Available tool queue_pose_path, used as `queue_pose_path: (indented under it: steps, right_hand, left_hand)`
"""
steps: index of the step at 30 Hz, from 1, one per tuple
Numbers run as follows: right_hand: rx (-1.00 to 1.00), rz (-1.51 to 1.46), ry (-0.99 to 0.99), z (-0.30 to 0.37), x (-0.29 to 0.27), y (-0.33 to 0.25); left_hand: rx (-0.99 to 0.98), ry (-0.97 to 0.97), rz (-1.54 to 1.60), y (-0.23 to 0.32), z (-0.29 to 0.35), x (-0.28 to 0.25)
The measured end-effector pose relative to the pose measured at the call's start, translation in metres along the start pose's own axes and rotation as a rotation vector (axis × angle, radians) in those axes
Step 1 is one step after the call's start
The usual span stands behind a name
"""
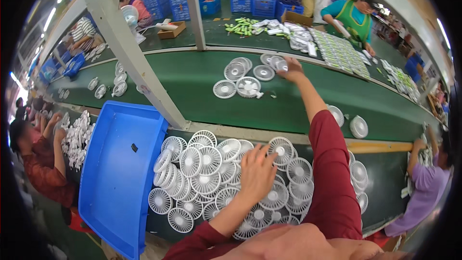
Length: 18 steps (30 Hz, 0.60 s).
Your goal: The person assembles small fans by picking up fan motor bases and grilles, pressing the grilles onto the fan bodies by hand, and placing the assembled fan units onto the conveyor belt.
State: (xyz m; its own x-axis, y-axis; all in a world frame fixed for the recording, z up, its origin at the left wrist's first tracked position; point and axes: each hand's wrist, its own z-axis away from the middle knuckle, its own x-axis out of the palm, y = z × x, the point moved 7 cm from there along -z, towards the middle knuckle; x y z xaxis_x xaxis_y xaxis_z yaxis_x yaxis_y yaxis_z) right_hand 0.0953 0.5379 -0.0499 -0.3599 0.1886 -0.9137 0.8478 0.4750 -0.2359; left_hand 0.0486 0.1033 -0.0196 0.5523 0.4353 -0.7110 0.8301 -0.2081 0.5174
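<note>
My right arm stretches across the green conveyor belt (183,96), and my right hand (291,71) has its fingers closed on the edge of a white round fan grille (281,66). Beside it on the belt lie several more grilles, among them a single grille (263,73) and a fan head (248,87) with a small stub at its side. My left hand (258,172), fingers spread, hovers low over or rests on a heap of white fan grilles (206,184) on the near table; contact is hard to tell. Nothing shows in its grasp.
A blue tray (120,159) with a small black piece (134,148) in it stands left of the heap. A metal post (132,53) rises beside the belt. Co-workers sit at left (45,173), right (423,188) and across (356,17), near green-and-white parts (337,53).
</note>
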Motion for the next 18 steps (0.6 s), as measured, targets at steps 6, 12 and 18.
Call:
queue_pose_path:
  steps: [6,12,18]
  right_hand:
    - [0.188,-0.009,-0.275,-0.048,0.03,-0.042]
    - [0.127,0.017,-0.332,-0.035,0.025,-0.018]
    - [-0.092,0.088,-0.279,0.026,0.013,-0.017]
  left_hand:
    - [-0.064,-0.064,-0.054,-0.004,-0.002,0.0]
    - [-0.07,-0.091,-0.042,0.0,-0.007,0.0]
    - [-0.049,-0.061,-0.022,-0.001,-0.008,0.0]
